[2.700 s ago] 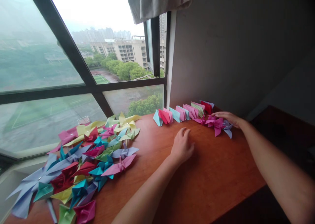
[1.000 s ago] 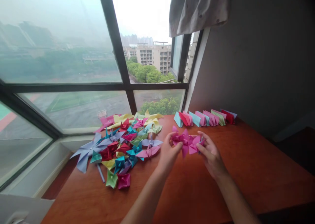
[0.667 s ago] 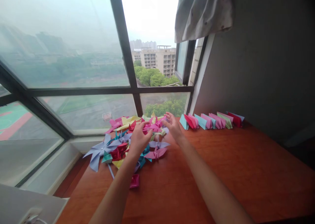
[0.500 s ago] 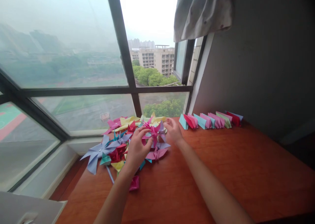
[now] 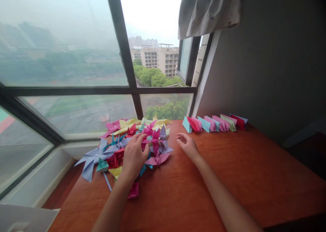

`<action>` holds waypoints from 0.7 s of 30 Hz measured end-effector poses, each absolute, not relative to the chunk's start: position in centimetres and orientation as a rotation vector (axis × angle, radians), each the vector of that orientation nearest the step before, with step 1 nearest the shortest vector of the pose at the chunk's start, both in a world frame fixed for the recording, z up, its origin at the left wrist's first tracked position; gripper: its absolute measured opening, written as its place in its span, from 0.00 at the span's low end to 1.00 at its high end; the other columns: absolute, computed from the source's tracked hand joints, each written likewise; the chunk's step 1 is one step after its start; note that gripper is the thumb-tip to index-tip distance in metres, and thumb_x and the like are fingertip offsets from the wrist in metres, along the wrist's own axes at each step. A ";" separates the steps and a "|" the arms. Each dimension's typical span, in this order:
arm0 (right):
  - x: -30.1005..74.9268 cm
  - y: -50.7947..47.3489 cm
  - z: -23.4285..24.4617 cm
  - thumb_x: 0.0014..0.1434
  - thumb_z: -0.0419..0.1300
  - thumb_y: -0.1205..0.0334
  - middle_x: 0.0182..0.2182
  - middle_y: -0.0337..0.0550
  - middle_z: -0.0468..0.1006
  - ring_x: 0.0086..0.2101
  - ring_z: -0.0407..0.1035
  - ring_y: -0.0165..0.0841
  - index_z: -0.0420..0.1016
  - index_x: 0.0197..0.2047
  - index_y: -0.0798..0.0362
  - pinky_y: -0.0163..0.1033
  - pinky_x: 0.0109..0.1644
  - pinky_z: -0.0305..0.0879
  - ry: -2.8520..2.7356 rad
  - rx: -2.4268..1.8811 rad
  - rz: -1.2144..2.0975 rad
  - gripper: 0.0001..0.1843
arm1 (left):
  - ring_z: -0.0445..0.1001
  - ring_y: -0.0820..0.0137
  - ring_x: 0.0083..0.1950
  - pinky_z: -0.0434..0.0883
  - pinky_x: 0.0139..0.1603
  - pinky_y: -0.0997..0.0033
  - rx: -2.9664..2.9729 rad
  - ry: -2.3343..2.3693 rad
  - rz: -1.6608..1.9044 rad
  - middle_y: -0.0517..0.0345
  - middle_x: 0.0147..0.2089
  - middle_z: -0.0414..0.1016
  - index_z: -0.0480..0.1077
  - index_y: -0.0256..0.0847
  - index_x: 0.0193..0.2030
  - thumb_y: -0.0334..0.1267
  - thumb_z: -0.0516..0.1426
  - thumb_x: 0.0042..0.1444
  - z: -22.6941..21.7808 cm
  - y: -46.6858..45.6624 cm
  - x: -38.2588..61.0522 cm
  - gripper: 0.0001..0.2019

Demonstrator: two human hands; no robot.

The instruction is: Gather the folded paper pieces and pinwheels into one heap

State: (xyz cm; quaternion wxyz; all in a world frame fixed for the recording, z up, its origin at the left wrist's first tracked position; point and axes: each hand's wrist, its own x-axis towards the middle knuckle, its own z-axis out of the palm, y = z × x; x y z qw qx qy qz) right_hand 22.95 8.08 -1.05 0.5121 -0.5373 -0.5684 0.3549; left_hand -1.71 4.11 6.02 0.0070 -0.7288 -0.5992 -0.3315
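Note:
A pile of folded paper pieces in many colours lies on the left of the wooden table. My left hand (image 5: 134,154) is over it, thumb and fingers apart, beside a magenta folded paper flower (image 5: 156,139); whether the fingertips touch the flower I cannot tell. My right hand (image 5: 187,145) hovers right of the pile, fingers loosely curved and apart, with nothing in it. Around the left hand are a lavender paper pinwheel (image 5: 96,155), red folded paper (image 5: 116,158) and a pink paper crane (image 5: 159,159).
A row of folded paper pieces (image 5: 209,124) in blue, red, pink and green stands along the table's back right. Window frames (image 5: 102,90) rise behind the brown table (image 5: 229,171). A curtain (image 5: 209,13) hangs at the upper right.
My right hand has drawn away from the magenta flower to the right and slightly down. My left hand's thumb and fingers have moved back from the flower. The view has shifted slightly.

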 end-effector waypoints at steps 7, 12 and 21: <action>18.9 10.0 1.4 0.53 0.61 0.58 0.27 0.36 0.77 0.28 0.71 0.34 0.78 0.46 0.46 0.40 0.38 0.69 -1.691 -1.273 0.634 0.16 | 0.75 0.57 0.52 0.72 0.53 0.57 -2.422 -1.874 -1.007 0.51 0.52 0.76 0.71 0.43 0.51 0.33 0.54 0.55 5.4 5.1 -1.2 0.16; 18.2 11.8 2.6 0.57 0.58 0.59 0.34 0.40 0.81 0.33 0.73 0.35 0.79 0.36 0.48 0.40 0.41 0.69 -1.679 -1.270 0.537 0.09 | 0.76 0.60 0.52 0.72 0.54 0.59 -2.564 -1.790 -1.117 0.53 0.50 0.77 0.72 0.43 0.48 0.31 0.54 0.55 4.7 5.4 -0.4 0.15; 17.8 14.7 4.6 0.58 0.55 0.57 0.35 0.41 0.81 0.32 0.73 0.34 0.79 0.38 0.49 0.39 0.40 0.70 -1.551 -1.218 0.481 0.12 | 0.75 0.58 0.52 0.73 0.52 0.58 -2.693 -1.749 -0.979 0.50 0.50 0.75 0.71 0.43 0.51 0.31 0.55 0.56 4.1 5.1 0.5 0.15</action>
